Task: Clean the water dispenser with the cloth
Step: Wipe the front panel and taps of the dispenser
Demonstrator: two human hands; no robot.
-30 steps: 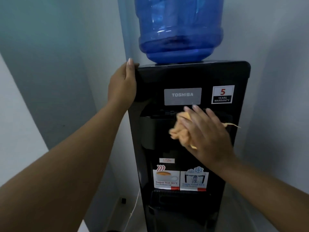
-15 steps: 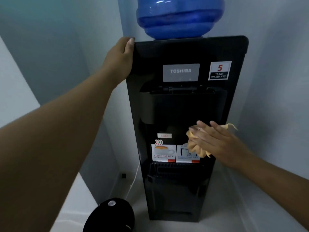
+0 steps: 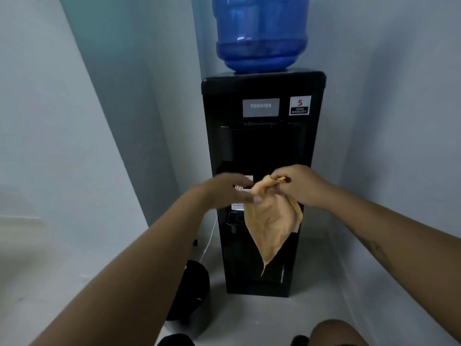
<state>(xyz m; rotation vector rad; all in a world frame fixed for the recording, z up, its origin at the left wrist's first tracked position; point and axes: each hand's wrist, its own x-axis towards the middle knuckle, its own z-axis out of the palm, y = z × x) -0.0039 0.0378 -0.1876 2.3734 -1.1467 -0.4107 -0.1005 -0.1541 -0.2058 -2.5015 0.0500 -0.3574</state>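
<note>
A person stands before a tall black water dispenser [image 3: 262, 151] set in the corner of a pale-walled room, both bare hands raised in front of its lower front panel. The right hand [image 3: 299, 186] pinches the top edge of a thin orange-tan cloth [image 3: 270, 221] between thumb and fingers, and the cloth hangs down from that grip in a long point, clear of the floor. The left hand [image 3: 224, 192], blurred, reaches across from the other side with fingers closed on or against the cloth's upper left edge; how firmly it grips cannot be told. The cloth hangs between the camera and the dispenser, and whether it touches the black panel behind it cannot be told. Above both hands sit a grey brand plate [image 3: 261, 107] and a white warranty sticker [image 3: 300, 105], and higher still a blue translucent water bottle [image 3: 260, 33] stands inverted on the dispenser's top. Below the left forearm, a round black object [image 3: 197, 288] rests on the light floor beside the dispenser's base, with a thin white cable [image 3: 209, 236] trailing along the wall behind it.
</note>
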